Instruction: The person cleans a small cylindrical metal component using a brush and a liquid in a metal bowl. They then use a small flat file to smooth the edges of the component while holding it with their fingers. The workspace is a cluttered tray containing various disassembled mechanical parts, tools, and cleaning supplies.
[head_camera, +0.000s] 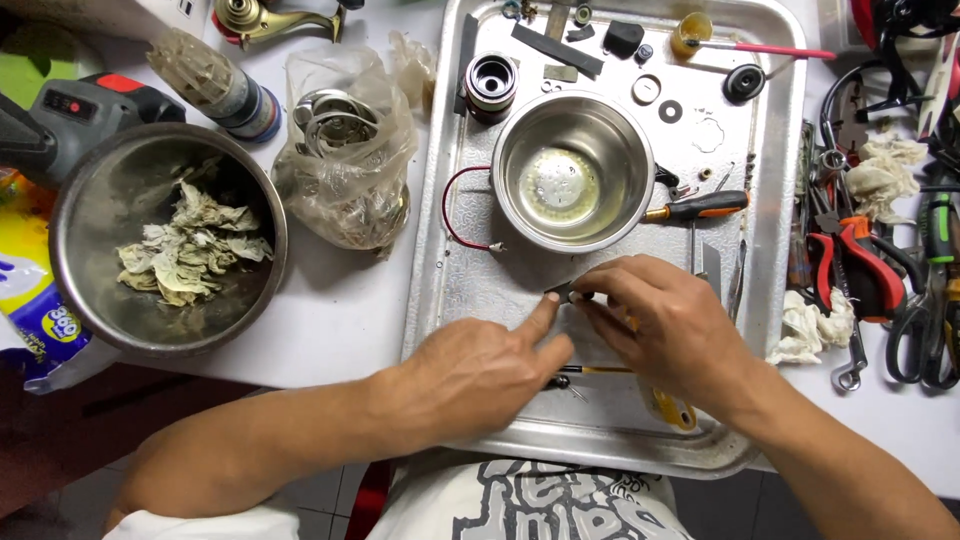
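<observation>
My left hand (478, 372) and right hand (668, 320) meet over the metal tray (775, 200), fingertips pinching a small dark part (562, 292), perhaps a clip; it's too tiny to tell. Just beyond sits a steel bowl (573, 170), an orange-handled screwdriver (700, 207) beside it.

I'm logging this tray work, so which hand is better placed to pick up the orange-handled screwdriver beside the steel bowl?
Probably the right hand: it lies directly below the orange-handled screwdriver, on the same side of the steel bowl. The left hand sits farther away.
</observation>
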